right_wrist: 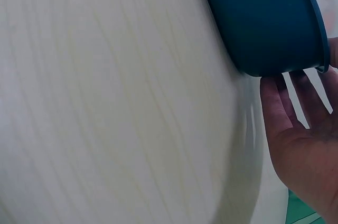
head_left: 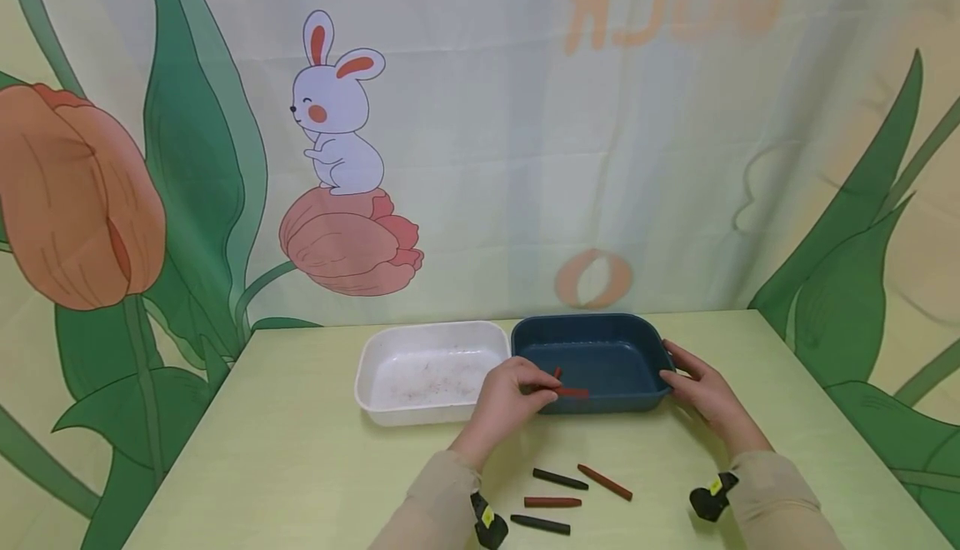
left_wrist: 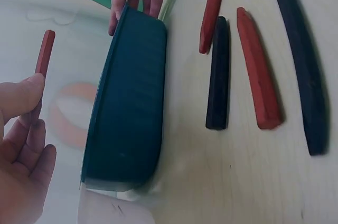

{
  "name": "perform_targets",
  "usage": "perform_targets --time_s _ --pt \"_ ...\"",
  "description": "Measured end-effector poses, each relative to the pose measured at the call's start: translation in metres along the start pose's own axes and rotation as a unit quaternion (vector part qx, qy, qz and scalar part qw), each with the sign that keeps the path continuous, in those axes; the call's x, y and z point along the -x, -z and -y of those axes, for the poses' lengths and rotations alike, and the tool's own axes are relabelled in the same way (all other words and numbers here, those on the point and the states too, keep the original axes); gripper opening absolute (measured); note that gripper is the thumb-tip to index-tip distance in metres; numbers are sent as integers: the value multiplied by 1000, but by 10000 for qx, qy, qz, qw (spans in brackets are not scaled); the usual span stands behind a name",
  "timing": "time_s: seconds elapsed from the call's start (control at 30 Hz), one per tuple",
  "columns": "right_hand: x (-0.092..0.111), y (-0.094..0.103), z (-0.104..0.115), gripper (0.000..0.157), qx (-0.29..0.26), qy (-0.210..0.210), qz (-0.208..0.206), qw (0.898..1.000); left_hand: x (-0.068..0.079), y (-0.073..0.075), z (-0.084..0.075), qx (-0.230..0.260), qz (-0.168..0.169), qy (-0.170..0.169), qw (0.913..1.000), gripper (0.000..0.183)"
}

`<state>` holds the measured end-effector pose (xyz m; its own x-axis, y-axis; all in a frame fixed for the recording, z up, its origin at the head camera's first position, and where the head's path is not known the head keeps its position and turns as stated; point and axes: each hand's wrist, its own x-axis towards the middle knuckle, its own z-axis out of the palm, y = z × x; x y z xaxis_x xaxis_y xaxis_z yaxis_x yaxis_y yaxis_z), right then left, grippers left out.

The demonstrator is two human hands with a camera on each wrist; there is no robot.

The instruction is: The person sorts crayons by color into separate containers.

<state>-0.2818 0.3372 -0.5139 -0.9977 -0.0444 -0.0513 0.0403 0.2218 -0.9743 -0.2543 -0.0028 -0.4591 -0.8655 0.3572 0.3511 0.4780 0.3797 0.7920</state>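
Note:
My left hand point(head_left: 508, 393) pinches a red crayon point(head_left: 573, 392) between thumb and fingers over the near rim of the dark blue tray point(head_left: 600, 404). In the left wrist view the crayon point(left_wrist: 46, 49) points up from the fingertips. A small red piece point(head_left: 557, 372) shows just behind these fingers in the head view. At the tray's right end, my right hand point(head_left: 705, 396) grips the end, with fingers against the outer wall and the thumb by the rim; the right wrist view shows those fingers point(right_wrist: 274, 100) at the blue wall.
A white tray point(head_left: 367, 400) with specks on its bottom stands left of the blue one. In front lie two red crayons point(head_left: 552, 502) and two black crayons point(head_left: 540, 524) on the pale table point(head_left: 285, 467). A printed curtain point(head_left: 480, 158) hangs behind.

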Motion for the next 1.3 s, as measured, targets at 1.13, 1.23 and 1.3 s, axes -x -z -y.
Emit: perform_targets --time_s 1.13,1.23,1.3 --pt "3 -2 0 68 -84 179 -65 9998 -24 -52 -3 -976 -1573 740 9799 10" --pt "2 -2 0 67 -68 188 -55 9998 -27 -54 -4 -1116 -1589 760 9780 10" --pt "2 -2 -1 67 -54 183 -63 9998 -29 -55 -6 -1113 -1569 804 9780 9"
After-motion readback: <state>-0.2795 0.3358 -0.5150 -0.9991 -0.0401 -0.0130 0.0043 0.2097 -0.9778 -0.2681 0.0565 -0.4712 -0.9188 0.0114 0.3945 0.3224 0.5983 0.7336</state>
